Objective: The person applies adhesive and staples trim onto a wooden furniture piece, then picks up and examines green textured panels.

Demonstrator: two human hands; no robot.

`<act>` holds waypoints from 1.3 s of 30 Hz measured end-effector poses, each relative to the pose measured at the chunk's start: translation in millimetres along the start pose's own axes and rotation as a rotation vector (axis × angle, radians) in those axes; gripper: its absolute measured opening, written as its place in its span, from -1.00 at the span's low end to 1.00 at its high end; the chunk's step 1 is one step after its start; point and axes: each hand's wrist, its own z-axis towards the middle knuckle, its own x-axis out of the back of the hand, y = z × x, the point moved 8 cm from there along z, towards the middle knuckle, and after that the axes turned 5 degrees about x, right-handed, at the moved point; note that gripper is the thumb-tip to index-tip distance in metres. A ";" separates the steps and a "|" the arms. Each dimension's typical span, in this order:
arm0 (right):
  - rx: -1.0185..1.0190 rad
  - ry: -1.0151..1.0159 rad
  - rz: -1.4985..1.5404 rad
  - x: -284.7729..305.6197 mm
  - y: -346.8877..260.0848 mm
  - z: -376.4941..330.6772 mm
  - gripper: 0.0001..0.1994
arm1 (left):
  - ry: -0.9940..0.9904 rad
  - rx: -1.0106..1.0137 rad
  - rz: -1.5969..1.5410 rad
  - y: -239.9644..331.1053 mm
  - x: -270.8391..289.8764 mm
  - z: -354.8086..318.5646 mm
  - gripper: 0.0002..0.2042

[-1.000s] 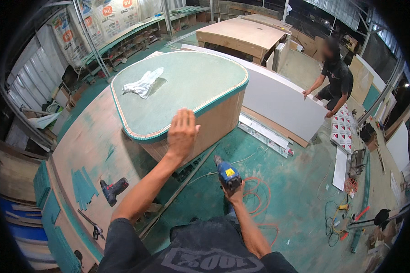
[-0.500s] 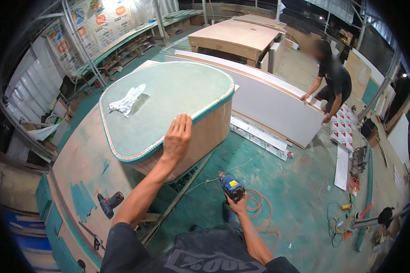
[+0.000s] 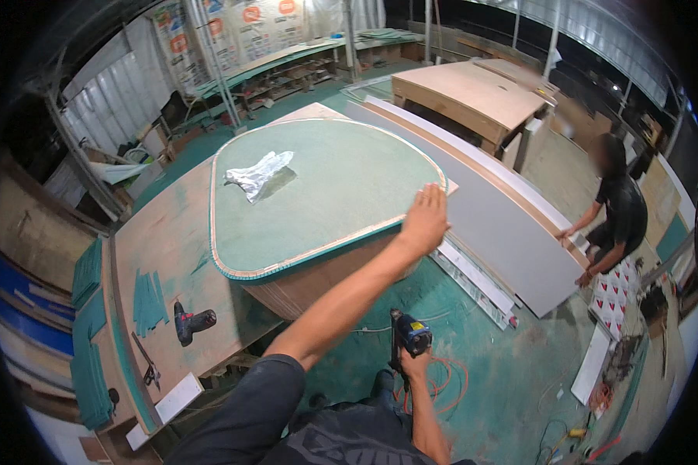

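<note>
My left hand (image 3: pixel 426 220) lies on the far right edge of a rounded green tabletop (image 3: pixel 341 182), with its fingers stretched out over the rim. A thin pale and teal strip runs around that rim, above curved wooden sides (image 3: pixel 287 297). A crumpled piece of clear plastic (image 3: pixel 260 174) rests on the top. Down by my legs, my right hand (image 3: pixel 416 366) grips a blue and black nail gun (image 3: pixel 412 336) by its handle. An orange hose (image 3: pixel 461 385) loops on the floor just behind it.
A cordless drill (image 3: pixel 191 322), teal strips (image 3: pixel 149 301) and a clamp-like tool (image 3: pixel 149 368) lie on the wooden bench (image 3: pixel 159 240) at left. At right a co-worker (image 3: pixel 622 205) holds a long grey panel (image 3: pixel 504 240). Cables and boards lie on the green floor (image 3: pixel 488 387).
My left hand has slid along the tabletop's edge, rightward and away from me. The nail gun has turned in my right hand and sits slightly lower. The whole view has shifted.
</note>
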 end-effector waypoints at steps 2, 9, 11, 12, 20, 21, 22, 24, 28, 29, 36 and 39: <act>-0.026 -0.034 -0.012 0.8 8.4 9.0 -0.65 | 0.021 0.049 0.063 -3.0 -2.0 2.9 -0.28; -0.139 -0.114 0.041 7.1 29.4 45.0 -0.60 | 0.135 -0.073 0.187 -5.9 20.1 -55.4 -0.39; -0.228 -0.081 -0.122 13.1 45.0 42.2 -0.57 | 0.100 0.022 0.005 -18.4 38.1 -77.7 -0.40; -0.214 -0.040 -0.170 15.6 61.8 44.6 -0.53 | 0.119 0.015 0.025 -21.2 41.6 -86.0 -0.39; -0.201 -0.264 -0.210 6.7 56.8 60.8 -0.52 | -0.140 -0.113 -0.035 -5.2 13.1 2.7 -0.28; -0.194 -0.271 -0.160 1.8 35.9 60.3 -0.50 | -0.138 -0.090 -0.019 -16.3 9.7 17.9 -0.28; -0.277 -0.284 -0.093 -0.5 21.9 57.2 -0.43 | -0.196 -0.105 -0.022 -27.7 -4.8 30.8 -0.25; -0.265 -0.209 -0.090 9.8 37.5 61.2 -0.40 | -0.239 -0.126 -0.021 -25.9 -12.7 68.5 -0.21; -0.326 -0.137 0.005 27.9 52.1 52.9 -0.35 | -0.346 0.025 -0.101 -67.9 -17.2 100.3 -0.17; -0.298 -0.142 0.078 32.4 50.1 55.4 -0.35 | -0.346 0.070 -0.076 -78.5 -14.3 104.1 -0.16; -0.478 -0.010 0.185 92.0 62.5 53.6 -0.51 | -0.348 0.021 -0.027 -61.4 -1.5 42.8 -0.20; -0.473 -0.136 0.113 94.0 41.9 65.9 -0.35 | -0.227 -0.079 -0.128 -45.4 21.7 -31.4 -0.22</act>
